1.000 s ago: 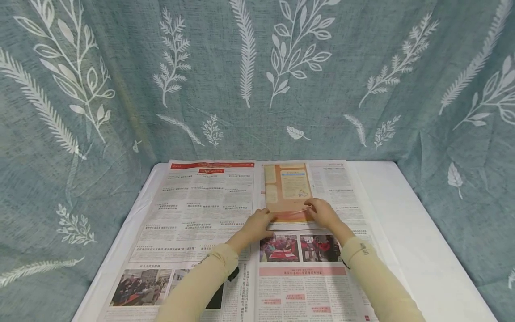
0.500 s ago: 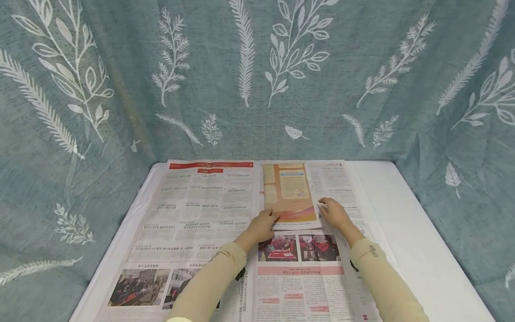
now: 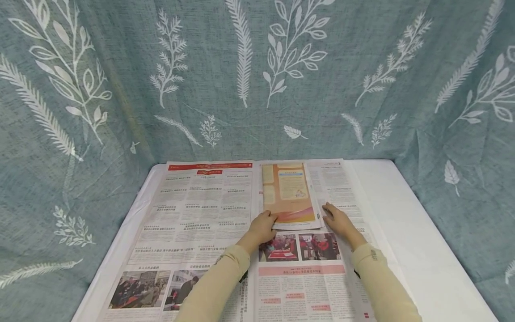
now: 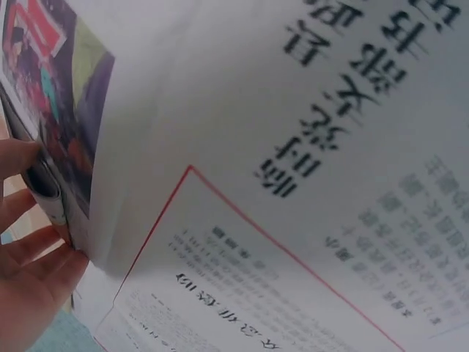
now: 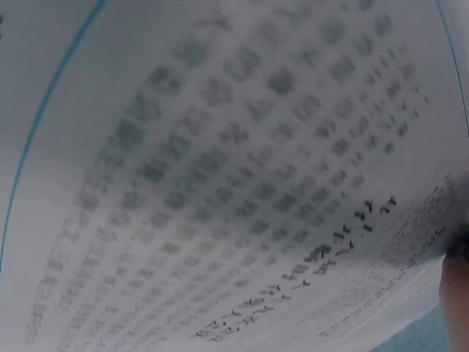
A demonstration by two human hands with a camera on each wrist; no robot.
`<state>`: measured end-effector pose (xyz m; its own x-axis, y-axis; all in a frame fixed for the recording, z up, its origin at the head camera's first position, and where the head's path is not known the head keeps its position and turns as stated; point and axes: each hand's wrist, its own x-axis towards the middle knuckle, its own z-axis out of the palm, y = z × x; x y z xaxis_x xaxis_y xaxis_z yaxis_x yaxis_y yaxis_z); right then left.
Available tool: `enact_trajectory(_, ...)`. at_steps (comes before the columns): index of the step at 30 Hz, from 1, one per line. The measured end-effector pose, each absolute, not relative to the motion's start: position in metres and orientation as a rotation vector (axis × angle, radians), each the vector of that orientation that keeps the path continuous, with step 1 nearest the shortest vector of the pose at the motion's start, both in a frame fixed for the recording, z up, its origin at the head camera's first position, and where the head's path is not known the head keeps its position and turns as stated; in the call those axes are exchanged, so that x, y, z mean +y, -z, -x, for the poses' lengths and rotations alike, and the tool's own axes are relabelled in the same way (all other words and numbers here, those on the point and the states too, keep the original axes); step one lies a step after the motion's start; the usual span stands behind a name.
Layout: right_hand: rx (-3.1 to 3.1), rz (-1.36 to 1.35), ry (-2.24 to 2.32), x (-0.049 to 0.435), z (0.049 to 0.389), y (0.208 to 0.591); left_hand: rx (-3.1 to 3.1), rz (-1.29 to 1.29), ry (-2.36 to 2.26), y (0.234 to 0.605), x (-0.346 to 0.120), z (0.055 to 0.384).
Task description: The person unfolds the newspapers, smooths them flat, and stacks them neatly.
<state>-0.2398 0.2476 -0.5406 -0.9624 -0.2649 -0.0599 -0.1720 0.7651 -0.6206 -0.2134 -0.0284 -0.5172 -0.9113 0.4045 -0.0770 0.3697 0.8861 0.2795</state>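
Observation:
A folded newspaper (image 3: 291, 192) with an orange printed panel lies on a larger spread newspaper sheet. At its near left corner is my left hand (image 3: 263, 227). In the left wrist view that hand (image 4: 37, 249) has its thumb and fingers about the rolled fold (image 4: 47, 183) of the newspaper, pinching it. My right hand (image 3: 338, 220) is at the folded newspaper's right edge, fingertips pointing left. Whether it pinches a page there or only touches it is not clear. The right wrist view shows just a sliver of a finger (image 5: 456, 293) beside blurred print.
The spread newspaper sheet (image 3: 201, 201) covers much of the white table (image 3: 418, 237). White tabletop shows along the right side and a strip on the left. A blue-green curtain (image 3: 225, 89) with white leaf patterns surrounds the back and sides.
My right hand has moved right, off the orange panel to the folded newspaper's right edge, then slightly toward me. My left hand has stayed at the left corner, and the panel's raised near edge lies flatter.

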Motion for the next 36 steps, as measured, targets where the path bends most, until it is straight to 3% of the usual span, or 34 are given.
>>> enact_trajectory(17, 2.868, 0.291, 0.863, 0.24, 0.246, 0.542, 2.865, -0.486, -0.623, 0.511, -0.025, 0.218)
enact_trajectory(20, 2.875, 0.321, 0.867, 0.241, 0.248, 0.544, 2.847, -0.458, -0.705, 0.526, -0.027, 0.23)
enact_trajectory(25, 2.858, 0.35, 0.789, 0.239, 0.248, 0.539, 2.896, -0.453, -0.75, 0.59, -0.037, 0.262)
enact_trajectory(26, 2.864, 0.382, 0.753, 0.238, 0.248, 0.538, 2.879, -0.422, -0.776, 0.585, -0.037, 0.26)
enact_trajectory(27, 2.865, 0.409, 0.718, 0.238, 0.249, 0.537, 2.893, -0.428, -0.797, 0.615, -0.041, 0.274)
enact_trajectory(32, 2.873, 0.526, 0.56, 0.234, 0.253, 0.532, 2.754, -0.32, -0.979, 0.599, -0.045, 0.268)
enact_trajectory(33, 2.863, 0.517, 0.547, 0.233, 0.253, 0.53, 2.779, -0.378, -1.007, 0.619, -0.05, 0.277)
enact_trajectory(34, 2.858, 0.513, 0.536, 0.232, 0.253, 0.529, 2.77, -0.393, -1.041, 0.603, -0.051, 0.269)
enact_trajectory(36, 2.847, 0.496, 0.527, 0.231, 0.254, 0.528, 2.714, -0.398, -1.134, 0.62, -0.058, 0.278)
